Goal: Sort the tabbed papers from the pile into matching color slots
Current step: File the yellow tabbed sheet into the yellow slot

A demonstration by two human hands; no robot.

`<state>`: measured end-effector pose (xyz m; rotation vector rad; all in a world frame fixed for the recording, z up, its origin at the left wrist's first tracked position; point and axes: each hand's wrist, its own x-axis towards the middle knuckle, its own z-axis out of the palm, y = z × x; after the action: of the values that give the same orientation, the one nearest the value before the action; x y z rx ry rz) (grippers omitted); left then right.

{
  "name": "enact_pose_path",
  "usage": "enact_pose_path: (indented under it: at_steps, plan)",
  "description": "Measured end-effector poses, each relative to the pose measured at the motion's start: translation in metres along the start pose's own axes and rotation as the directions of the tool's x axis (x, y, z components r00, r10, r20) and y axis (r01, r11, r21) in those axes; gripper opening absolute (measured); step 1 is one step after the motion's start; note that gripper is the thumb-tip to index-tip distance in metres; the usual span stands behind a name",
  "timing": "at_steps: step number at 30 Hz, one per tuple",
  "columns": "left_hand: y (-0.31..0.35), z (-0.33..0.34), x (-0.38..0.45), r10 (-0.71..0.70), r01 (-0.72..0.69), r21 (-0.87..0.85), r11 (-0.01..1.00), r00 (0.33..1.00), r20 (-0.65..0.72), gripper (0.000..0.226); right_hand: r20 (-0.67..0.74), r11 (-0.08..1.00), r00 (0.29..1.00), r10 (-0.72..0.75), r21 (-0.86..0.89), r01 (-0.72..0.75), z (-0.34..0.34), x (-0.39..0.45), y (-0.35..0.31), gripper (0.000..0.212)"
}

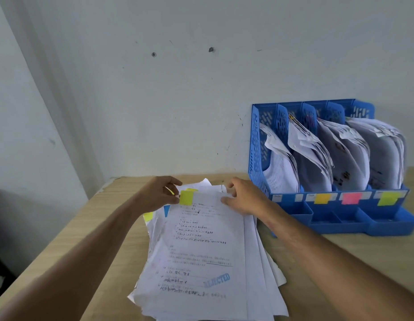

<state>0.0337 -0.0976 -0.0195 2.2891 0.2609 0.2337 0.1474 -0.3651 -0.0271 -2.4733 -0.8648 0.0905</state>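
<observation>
Both hands pinch the top yellow-tabbed sheet [201, 239] at its far edge, left hand [159, 193] by the tab, right hand [243, 195] opposite; next it needs lifting to the far-right yellow slot [388, 198].

A pale, bluish-white painted wall [201, 89] filled most of the view, rising straight behind and beyond the fingertips. Two small dark holes [154, 54] marked it high above the fingers, with faint scuffs and hairline cracks scattered lower down. To the left of the fingers a second wall [20, 126] met the first at a corner, its edge slanting down toward the desk. Beneath the fingers lay a light wooden desk [113, 218] with visible grain, its far edge meeting the wall just beyond them. Off the desk's left edge, a dark, indistinct area [2, 269] showed below. The light was soft and even, casting only faint shadows.
</observation>
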Motion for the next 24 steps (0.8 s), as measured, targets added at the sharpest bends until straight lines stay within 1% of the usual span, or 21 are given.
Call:
enact_pose_path:
  at_steps: [1, 2, 4, 6, 9, 11, 12, 14, 16, 18, 20, 21, 22, 24]
  plan:
    - [-0.002, 0.001, 0.0, -0.018, 0.018, -0.012, 1.0, 1.0, -0.001, 0.052, 0.047, 0.999, 0.999, 0.016, -0.045, -0.014, 0.002, -0.003, 0.001, 0.044]
    - [-0.003, 0.003, 0.0, -0.036, 0.036, -0.026, 0.999, 0.999, -0.004, 0.057, 0.072, 0.998, 0.997, 0.028, -0.065, -0.023, 0.005, -0.005, 0.003, 0.052]
    - [-0.005, 0.007, -0.001, -0.055, 0.054, -0.067, 0.996, 0.998, -0.007, 0.06, 0.065, 0.999, 0.997, 0.043, -0.031, -0.041, 0.013, -0.007, 0.007, 0.055]
    - [-0.007, 0.01, -0.001, -0.062, 0.06, -0.12, 0.991, 0.998, -0.009, 0.055, 0.039, 0.999, 0.998, 0.039, -0.033, -0.038, 0.017, -0.007, 0.007, 0.052]
    - [-0.006, 0.012, -0.004, -0.069, 0.068, -0.193, 0.979, 0.998, 0.003, 0.041, 0.035, 0.992, 0.998, 0.047, -0.116, -0.043, 0.023, -0.002, 0.01, 0.06]
    - [0.0, 0.012, -0.008, -0.051, 0.068, -0.339, 0.938, 0.997, 0.061, 0.031, 0.033, 0.994, 0.998, 0.055, -0.101, -0.052, 0.026, -0.002, 0.011, 0.06]
    - [0.003, 0.011, -0.009, -0.033, 0.067, -0.417, 0.907, 0.995, 0.089, 0.027, 0.009, 0.996, 0.999, 0.054, -0.073, -0.053, 0.026, -0.002, 0.012, 0.059]
    - [0.01, 0.008, -0.01, -0.024, 0.072, -0.528, 0.846, 0.995, 0.099, 0.019, -0.073, 0.998, 0.995, 0.065, 0.023, -0.064, 0.024, -0.004, 0.01, 0.064]
    - [0.017, 0.003, -0.009, -0.036, 0.07, -0.604, 0.794, 0.997, 0.069, 0.013, -0.143, 0.968, 0.981, 0.129, 0.233, -0.093, 0.016, -0.004, 0.006, 0.074]
    - [0.029, 0.0, -0.006, -0.05, 0.032, -0.682, 0.731, 0.999, -0.008, 0.013, -0.154, 0.872, 0.962, 0.224, 0.473, -0.128, 0.006, -0.006, 0.0, 0.083]
    - [0.046, -0.003, -0.003, -0.079, -0.037, -0.725, 0.688, 0.989, -0.126, 0.018, -0.192, 0.768, 0.939, 0.286, 0.632, -0.105, -0.006, -0.009, -0.006, 0.086]
    - [0.055, -0.004, -0.001, -0.093, -0.075, -0.724, 0.686, 0.977, -0.19, 0.02, -0.217, 0.732, 0.932, 0.291, 0.678, -0.071, -0.012, -0.012, -0.01, 0.08]
    - [0.062, -0.005, 0.002, -0.101, -0.11, -0.711, 0.695, 0.964, -0.248, 0.021, -0.247, 0.71, 0.928, 0.279, 0.704, -0.026, -0.02, -0.015, -0.014, 0.069]
    - [0.077, -0.008, 0.008, -0.092, -0.173, -0.689, 0.704, 0.94, -0.329, 0.021, -0.288, 0.693, 0.929, 0.231, 0.719, 0.05, -0.036, -0.024, -0.02, 0.038]
